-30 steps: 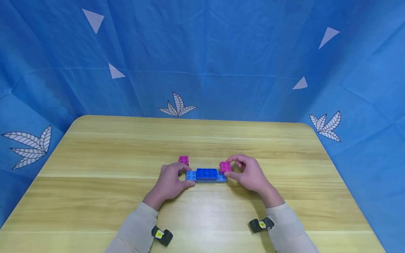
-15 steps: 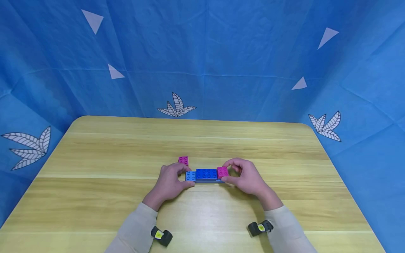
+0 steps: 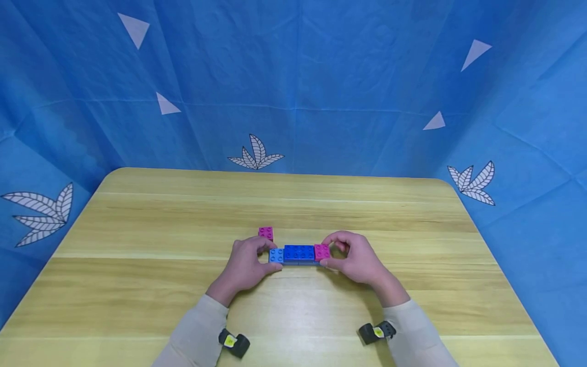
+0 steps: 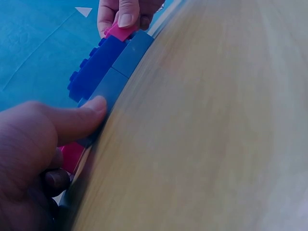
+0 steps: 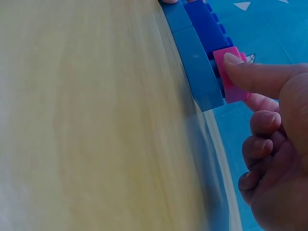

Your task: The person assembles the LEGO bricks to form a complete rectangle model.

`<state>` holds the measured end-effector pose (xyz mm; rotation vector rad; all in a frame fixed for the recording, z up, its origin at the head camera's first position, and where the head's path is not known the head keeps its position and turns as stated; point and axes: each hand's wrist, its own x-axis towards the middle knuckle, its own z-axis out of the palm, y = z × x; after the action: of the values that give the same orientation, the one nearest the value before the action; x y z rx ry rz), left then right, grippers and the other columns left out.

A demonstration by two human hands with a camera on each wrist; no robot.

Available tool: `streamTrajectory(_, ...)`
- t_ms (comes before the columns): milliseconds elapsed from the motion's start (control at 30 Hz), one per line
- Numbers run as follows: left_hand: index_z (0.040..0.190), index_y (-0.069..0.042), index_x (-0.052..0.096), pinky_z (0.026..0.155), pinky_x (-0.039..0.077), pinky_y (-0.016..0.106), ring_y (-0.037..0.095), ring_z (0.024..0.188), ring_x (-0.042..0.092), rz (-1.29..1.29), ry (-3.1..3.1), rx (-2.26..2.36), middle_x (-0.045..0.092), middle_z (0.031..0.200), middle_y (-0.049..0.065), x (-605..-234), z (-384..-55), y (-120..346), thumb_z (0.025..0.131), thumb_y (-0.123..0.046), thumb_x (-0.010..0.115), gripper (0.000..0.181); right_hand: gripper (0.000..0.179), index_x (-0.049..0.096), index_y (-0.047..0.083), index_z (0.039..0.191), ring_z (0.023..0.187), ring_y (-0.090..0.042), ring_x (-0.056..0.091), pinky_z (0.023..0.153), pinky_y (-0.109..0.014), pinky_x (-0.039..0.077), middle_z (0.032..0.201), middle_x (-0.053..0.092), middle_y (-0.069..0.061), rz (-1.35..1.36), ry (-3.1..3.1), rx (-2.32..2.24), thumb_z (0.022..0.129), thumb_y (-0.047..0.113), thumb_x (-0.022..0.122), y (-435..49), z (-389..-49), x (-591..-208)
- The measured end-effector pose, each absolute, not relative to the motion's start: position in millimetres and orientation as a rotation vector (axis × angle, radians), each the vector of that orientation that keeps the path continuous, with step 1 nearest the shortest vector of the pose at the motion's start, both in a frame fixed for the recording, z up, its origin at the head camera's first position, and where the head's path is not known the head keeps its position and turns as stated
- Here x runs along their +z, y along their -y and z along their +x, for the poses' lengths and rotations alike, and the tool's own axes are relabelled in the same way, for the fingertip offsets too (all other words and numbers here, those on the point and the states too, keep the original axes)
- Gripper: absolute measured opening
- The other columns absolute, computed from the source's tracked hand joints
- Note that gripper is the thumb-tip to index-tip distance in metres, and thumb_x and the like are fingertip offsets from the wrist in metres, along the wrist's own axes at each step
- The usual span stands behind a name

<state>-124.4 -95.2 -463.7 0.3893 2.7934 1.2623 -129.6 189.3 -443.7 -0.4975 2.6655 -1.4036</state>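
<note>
Two light blue building bricks [image 5: 198,67] lie end to end on the table, joined by a dark blue brick [image 3: 299,253] on top across their middle. My left hand [image 3: 244,264] grips the left light blue brick [image 3: 276,255] between thumb and fingers. At the other end, my right hand [image 3: 358,257] pinches a pink brick [image 3: 322,252] over the right light blue brick's studs, beside the dark blue one. In the right wrist view a slim gap shows under the pink brick. A second pink brick [image 3: 266,233] stands just behind my left fingers.
The wooden table [image 3: 293,316] runs out to rounded far corners. A blue patterned cloth [image 3: 293,66] hangs behind it and at both sides. Each sleeve carries a black wrist camera [image 3: 235,343] on a strap.
My right hand has moved left and down with its pink brick, from above the right end to against the dark blue brick. My left hand has stayed in place.
</note>
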Motion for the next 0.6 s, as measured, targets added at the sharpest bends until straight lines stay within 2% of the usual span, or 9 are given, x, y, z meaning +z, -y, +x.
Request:
streamTrajectory(133, 0.103, -0.014, 0.072, 0.096, 0.035, 0.048, 0.022, 0.098, 0.062, 0.399, -2.796, 1.257, 0.069, 0.103, -0.002, -462.9, -124.5, 94.8, 0.076, -0.025, 0.09, 0.035, 0.031, 0.072, 0.017, 0.098, 0.063, -0.015, 0.038, 0.062, -0.03, 0.034, 0.067, 0.037, 0.0, -0.511, -2.684, -1.393, 0.074, 0.011, 0.09, -188.8, -129.1, -443.4)
streamTrajectory(333, 0.104, -0.013, 0.072, 0.095, 0.038, 0.048, 0.024, 0.101, 0.063, 0.389, -2.784, 1.283, 0.069, 0.105, -0.001, -462.6, -123.9, 95.2, 0.076, -0.024, 0.089, 0.034, 0.03, 0.073, 0.016, 0.098, 0.063, -0.014, 0.038, 0.061, -0.03, 0.034, 0.066, 0.037, -0.001, -0.564, -2.704, -1.39, 0.074, 0.01, 0.09, -187.3, -129.5, -443.7)
streamTrajectory(600, 0.103, -0.014, 0.073, 0.095, 0.035, 0.049, 0.023, 0.099, 0.063, 0.407, -2.799, 1.285, 0.07, 0.104, -0.001, -463.6, -123.7, 94.5, 0.075, -0.024, 0.09, 0.034, 0.03, 0.074, 0.016, 0.099, 0.059, -0.013, 0.036, 0.06, -0.03, 0.035, 0.063, 0.036, 0.002, -0.544, -2.751, -1.321, 0.074, 0.012, 0.09, -186.3, -128.2, -440.6)
